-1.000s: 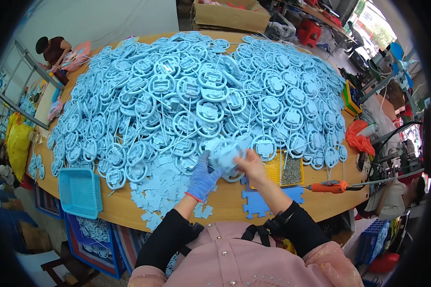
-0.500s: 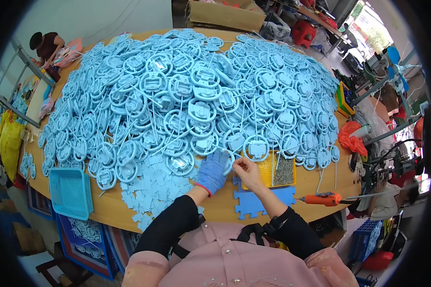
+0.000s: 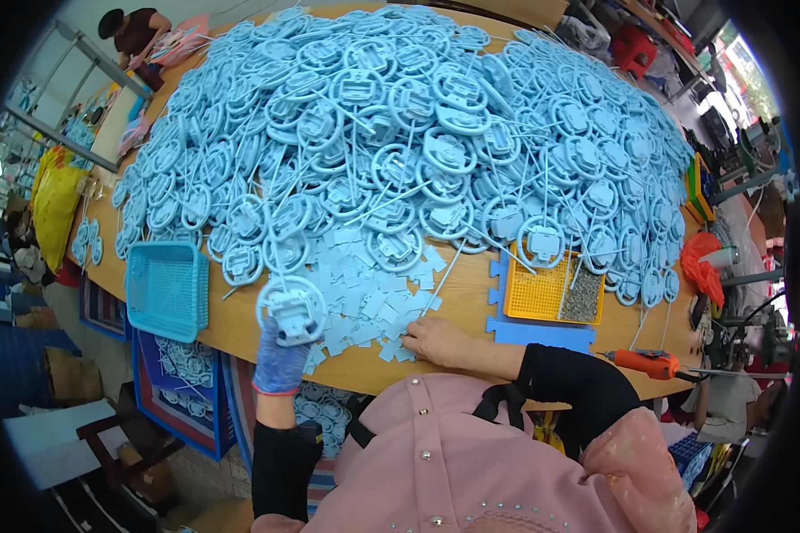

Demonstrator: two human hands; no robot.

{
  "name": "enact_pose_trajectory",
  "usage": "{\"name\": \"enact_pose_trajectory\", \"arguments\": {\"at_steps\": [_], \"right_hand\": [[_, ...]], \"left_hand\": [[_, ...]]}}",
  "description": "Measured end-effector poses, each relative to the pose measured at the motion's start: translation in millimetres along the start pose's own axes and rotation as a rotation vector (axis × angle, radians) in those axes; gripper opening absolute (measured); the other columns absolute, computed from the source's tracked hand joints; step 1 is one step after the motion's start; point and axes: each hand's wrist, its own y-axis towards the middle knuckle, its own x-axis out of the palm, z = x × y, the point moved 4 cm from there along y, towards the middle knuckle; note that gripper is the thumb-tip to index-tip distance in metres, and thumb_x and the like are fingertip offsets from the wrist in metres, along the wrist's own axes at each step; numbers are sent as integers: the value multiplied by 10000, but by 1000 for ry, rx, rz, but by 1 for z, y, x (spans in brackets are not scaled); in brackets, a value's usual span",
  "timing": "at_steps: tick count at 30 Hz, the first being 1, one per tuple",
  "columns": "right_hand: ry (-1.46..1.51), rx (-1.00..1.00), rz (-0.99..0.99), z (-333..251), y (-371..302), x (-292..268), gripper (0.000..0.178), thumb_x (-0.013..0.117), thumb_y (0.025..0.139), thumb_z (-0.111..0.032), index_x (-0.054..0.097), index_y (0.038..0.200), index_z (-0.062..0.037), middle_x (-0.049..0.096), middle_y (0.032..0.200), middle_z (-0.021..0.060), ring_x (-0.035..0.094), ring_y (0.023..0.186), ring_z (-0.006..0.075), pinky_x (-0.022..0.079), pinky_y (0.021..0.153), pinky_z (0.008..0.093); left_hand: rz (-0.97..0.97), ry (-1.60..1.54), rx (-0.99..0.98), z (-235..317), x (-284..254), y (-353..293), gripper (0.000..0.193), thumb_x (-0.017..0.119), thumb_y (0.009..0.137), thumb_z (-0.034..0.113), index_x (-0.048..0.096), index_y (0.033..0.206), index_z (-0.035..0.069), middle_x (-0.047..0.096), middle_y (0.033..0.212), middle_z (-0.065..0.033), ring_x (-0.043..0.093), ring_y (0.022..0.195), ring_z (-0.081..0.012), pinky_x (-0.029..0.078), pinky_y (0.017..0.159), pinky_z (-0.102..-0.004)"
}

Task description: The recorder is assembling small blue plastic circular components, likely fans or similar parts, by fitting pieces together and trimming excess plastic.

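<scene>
My left hand [image 3: 280,362], in a blue glove, holds a light blue round plastic ring part [image 3: 292,309] just above the near table edge. My right hand [image 3: 436,339] is bare and rests with its fingers on a spread of small flat blue plastic pieces [image 3: 364,293] on the wooden table [image 3: 458,293]. Behind them rises a big heap of the same blue ring parts [image 3: 400,133], with thin stems sticking out.
A blue mesh basket [image 3: 167,289] sits at the table's left edge. A yellow tray [image 3: 542,293] on a blue flat piece [image 3: 542,334] lies to the right, an orange-handled screwdriver [image 3: 649,362] near it. Another person [image 3: 133,31] sits far left. Floor bins hold more blue parts.
My left hand moved left and toward the table edge carrying a ring part. My right hand dropped onto the small flat pieces. The view moved closer to the table.
</scene>
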Motion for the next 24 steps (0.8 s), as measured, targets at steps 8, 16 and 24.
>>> {"name": "enact_pose_trajectory", "arguments": {"at_steps": [8, 16, 24], "right_hand": [[1441, 590, 264, 31, 2, -36, 225, 625, 883, -147, 592, 1076, -36, 636, 898, 55, 629, 772, 153, 522, 699, 276], [1746, 743, 496, 19, 14, -58, 137, 628, 900, -164, 557, 957, -62, 614, 828, 30, 627, 740, 122, 557, 693, 297], [1718, 792, 492, 22, 17, -70, 183, 637, 894, -184, 527, 959, -53, 634, 819, 79, 643, 701, 160, 558, 665, 296]], "left_hand": [[-92, 52, -58, -62, 41, 11, 496, 617, 867, 149, 419, 1316, 79, 545, 1204, -110, 568, 1086, -247, 522, 871, -395], [-98, 307, 88, -86, 98, 46, 530, 624, 848, 32, 380, 1316, 75, 559, 1124, -71, 573, 980, -151, 502, 813, -279], [-145, 546, 178, -78, 112, 44, 574, 661, 810, 26, 387, 1313, 56, 548, 1125, -62, 552, 978, -133, 486, 837, -283]]}}
